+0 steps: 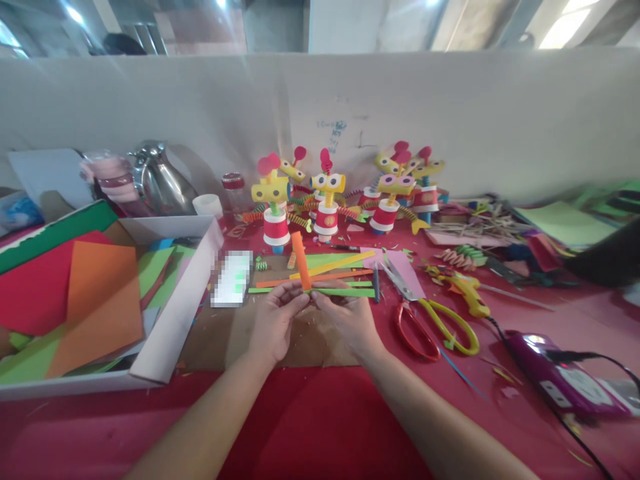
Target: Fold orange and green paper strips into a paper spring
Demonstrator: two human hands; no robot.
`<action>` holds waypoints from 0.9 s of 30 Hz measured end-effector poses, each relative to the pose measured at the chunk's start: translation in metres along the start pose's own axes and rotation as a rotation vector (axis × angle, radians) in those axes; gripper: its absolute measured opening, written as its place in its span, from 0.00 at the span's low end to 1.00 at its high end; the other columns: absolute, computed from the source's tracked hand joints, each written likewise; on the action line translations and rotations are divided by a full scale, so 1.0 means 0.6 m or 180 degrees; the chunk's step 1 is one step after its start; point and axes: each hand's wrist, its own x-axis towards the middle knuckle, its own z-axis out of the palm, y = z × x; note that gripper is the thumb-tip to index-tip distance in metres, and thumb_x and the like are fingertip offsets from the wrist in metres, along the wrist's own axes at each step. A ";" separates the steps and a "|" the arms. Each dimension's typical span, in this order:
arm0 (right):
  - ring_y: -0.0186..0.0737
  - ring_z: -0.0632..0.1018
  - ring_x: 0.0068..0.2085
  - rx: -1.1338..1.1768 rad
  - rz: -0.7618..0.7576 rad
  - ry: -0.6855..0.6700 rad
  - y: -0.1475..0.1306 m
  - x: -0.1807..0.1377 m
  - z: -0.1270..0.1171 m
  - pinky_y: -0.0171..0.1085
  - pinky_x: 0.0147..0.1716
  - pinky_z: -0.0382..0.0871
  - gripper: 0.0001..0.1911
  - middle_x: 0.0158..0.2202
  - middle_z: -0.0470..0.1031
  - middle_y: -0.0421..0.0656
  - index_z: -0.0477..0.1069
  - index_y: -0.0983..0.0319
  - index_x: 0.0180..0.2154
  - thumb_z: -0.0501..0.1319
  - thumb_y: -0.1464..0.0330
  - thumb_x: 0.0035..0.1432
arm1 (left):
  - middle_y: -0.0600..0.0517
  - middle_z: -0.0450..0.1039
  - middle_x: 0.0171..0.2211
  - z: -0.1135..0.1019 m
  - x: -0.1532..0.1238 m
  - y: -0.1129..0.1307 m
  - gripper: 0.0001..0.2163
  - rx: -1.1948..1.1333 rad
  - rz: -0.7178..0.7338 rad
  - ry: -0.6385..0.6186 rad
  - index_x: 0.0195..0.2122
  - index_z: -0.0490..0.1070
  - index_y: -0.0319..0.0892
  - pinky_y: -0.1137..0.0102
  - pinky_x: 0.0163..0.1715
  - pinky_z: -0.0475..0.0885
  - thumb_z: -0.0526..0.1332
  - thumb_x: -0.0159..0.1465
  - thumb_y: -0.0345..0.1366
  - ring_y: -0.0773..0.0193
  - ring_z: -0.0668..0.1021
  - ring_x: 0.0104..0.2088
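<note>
Near the middle of the table, my left hand (280, 319) and my right hand (347, 319) meet, thumbs and fingertips pinched together. Between them rises an orange paper strip (301, 261), its lower end at my left fingertips. A light green paper strip (350, 292) runs rightward from my right fingertips; where it meets the orange one is partly hidden by my fingers. Just beyond, yellow (345, 264), orange and green strips lie on a brown board (220, 343). Scissors (411, 297) with one red and one yellow handle rest open to the right of my right hand.
Several paper-cup robot figures (327, 217) stand at the back. A white box (175, 300) of coloured paper is on the left, near a phone (233, 279). On the right are a yellow glue gun (473, 293), its cord, and a purple power box (570, 380).
</note>
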 end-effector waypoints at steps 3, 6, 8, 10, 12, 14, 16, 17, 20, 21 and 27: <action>0.42 0.79 0.39 -0.0103 -0.0158 0.0000 -0.004 -0.003 0.004 0.41 0.41 0.75 0.05 0.34 0.80 0.42 0.79 0.57 0.31 0.66 0.70 0.49 | 0.54 0.78 0.27 -0.001 0.000 0.002 0.13 -0.0004 -0.0097 0.0001 0.32 0.78 0.38 0.74 0.38 0.73 0.74 0.45 0.29 0.71 0.78 0.30; 0.41 0.79 0.38 -0.0385 -0.0219 -0.0065 -0.002 -0.007 0.004 0.39 0.37 0.74 0.06 0.35 0.80 0.43 0.80 0.57 0.33 0.65 0.69 0.51 | 0.55 0.78 0.26 -0.005 0.004 0.000 0.12 -0.0157 -0.0172 0.0062 0.29 0.77 0.39 0.74 0.36 0.74 0.74 0.43 0.29 0.71 0.78 0.29; 0.40 0.78 0.33 -0.0655 -0.0204 -0.0137 0.004 -0.010 0.000 0.38 0.33 0.73 0.07 0.33 0.79 0.42 0.79 0.58 0.35 0.64 0.67 0.53 | 0.55 0.77 0.26 -0.007 0.007 -0.001 0.12 -0.0322 -0.0216 0.0125 0.27 0.76 0.39 0.74 0.35 0.74 0.75 0.41 0.28 0.70 0.78 0.28; 0.38 0.76 0.31 -0.0940 -0.0253 -0.0175 0.009 -0.012 -0.005 0.37 0.31 0.71 0.05 0.29 0.77 0.41 0.79 0.58 0.33 0.64 0.67 0.54 | 0.56 0.77 0.25 -0.009 0.009 -0.001 0.11 -0.0499 -0.0332 0.0183 0.25 0.75 0.39 0.74 0.34 0.74 0.74 0.41 0.26 0.70 0.77 0.28; 0.39 0.75 0.31 -0.1108 -0.0356 -0.0270 0.011 -0.012 -0.010 0.37 0.31 0.70 0.04 0.27 0.76 0.41 0.78 0.59 0.31 0.64 0.66 0.55 | 0.56 0.76 0.24 -0.012 0.010 0.001 0.11 -0.0654 -0.0540 0.0213 0.24 0.74 0.38 0.75 0.32 0.74 0.74 0.42 0.24 0.71 0.77 0.27; 0.39 0.75 0.34 -0.1092 -0.0465 -0.0468 0.009 -0.009 -0.013 0.37 0.32 0.71 0.03 0.32 0.76 0.42 0.77 0.59 0.30 0.65 0.66 0.54 | 0.56 0.75 0.23 -0.016 0.011 0.003 0.10 -0.0767 -0.0812 0.0169 0.25 0.74 0.38 0.77 0.30 0.74 0.73 0.43 0.22 0.72 0.76 0.25; 0.40 0.76 0.37 -0.1037 -0.0575 -0.0642 0.004 -0.005 -0.015 0.37 0.34 0.71 0.02 0.38 0.75 0.43 0.77 0.58 0.32 0.66 0.67 0.54 | 0.56 0.74 0.22 -0.021 0.011 0.005 0.10 -0.0840 -0.1083 0.0088 0.25 0.74 0.37 0.77 0.28 0.73 0.72 0.45 0.21 0.72 0.76 0.23; 0.40 0.75 0.39 -0.0993 -0.0621 -0.0673 0.001 -0.003 -0.015 0.37 0.35 0.72 0.03 0.40 0.74 0.44 0.77 0.57 0.33 0.66 0.67 0.53 | 0.56 0.74 0.22 -0.023 0.011 0.005 0.10 -0.0866 -0.1194 0.0051 0.26 0.74 0.37 0.77 0.28 0.74 0.71 0.45 0.21 0.72 0.76 0.23; 0.40 0.75 0.40 -0.0823 -0.0657 -0.0732 -0.005 0.000 -0.015 0.37 0.35 0.72 0.03 0.41 0.71 0.43 0.77 0.56 0.34 0.66 0.67 0.53 | 0.55 0.74 0.22 -0.029 0.011 0.005 0.10 -0.0932 -0.1358 -0.0028 0.26 0.74 0.38 0.74 0.31 0.75 0.71 0.45 0.21 0.71 0.76 0.24; 0.40 0.75 0.40 -0.0758 -0.0642 -0.0770 -0.006 0.000 -0.016 0.37 0.35 0.72 0.04 0.41 0.71 0.43 0.77 0.56 0.34 0.66 0.67 0.53 | 0.55 0.74 0.23 -0.030 0.011 0.005 0.10 -0.0945 -0.1362 -0.0071 0.27 0.74 0.38 0.74 0.32 0.75 0.71 0.46 0.21 0.71 0.76 0.24; 0.41 0.74 0.44 -0.0675 -0.0701 -0.0837 0.004 0.007 -0.028 0.40 0.41 0.71 0.05 0.42 0.70 0.41 0.78 0.52 0.34 0.67 0.68 0.53 | 0.54 0.76 0.29 -0.021 0.006 0.012 0.15 -0.0730 -0.1188 -0.0405 0.35 0.76 0.39 0.76 0.34 0.74 0.71 0.46 0.22 0.71 0.77 0.27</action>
